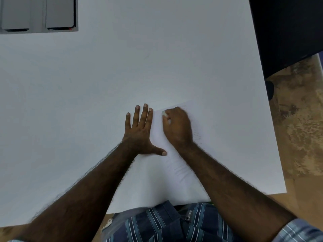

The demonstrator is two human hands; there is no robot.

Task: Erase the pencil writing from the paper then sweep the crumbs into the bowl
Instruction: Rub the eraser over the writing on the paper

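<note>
At the upper left of the frame sits a grey tray (pixel 38 14) on the white table (pixel 87 84). Left of centre, your left hand (pixel 139 133) lies flat with fingers spread, thumb pressing the paper's left edge. The paper (pixel 176 163) (its faint pencil lines barely show) runs from centre toward the lower edge. Just right of it, your right hand (pixel 177 126) is curled tight around a white eraser (pixel 164 114), pressed to the sheet's upper part.
</note>
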